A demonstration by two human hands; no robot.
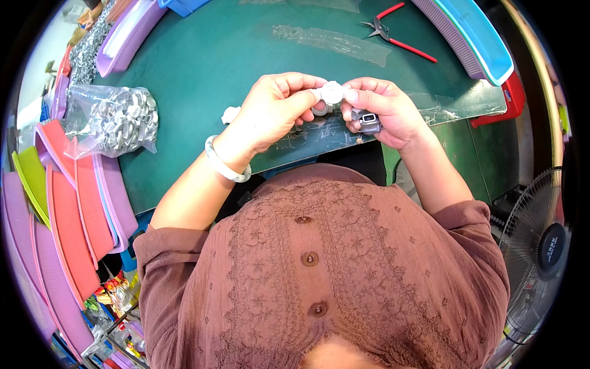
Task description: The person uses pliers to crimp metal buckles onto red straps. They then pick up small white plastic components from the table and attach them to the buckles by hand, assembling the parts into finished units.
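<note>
Over the table's near edge, my left hand and my right hand meet at a small round white plastic part. Thumb and fingers of each hand pinch it from either side. Under it, partly hidden by my fingers, shows another pale rounded piece. A grey part with a rectangular opening is tucked in the lower fingers of my right hand. Another small white part lies on the table beside my left wrist.
A clear plastic bag of grey-white parts rests on the green table at left. Red-handled pliers lie at the far right. Plastic trays are stacked left; a blue bin stands far right, a fan near right.
</note>
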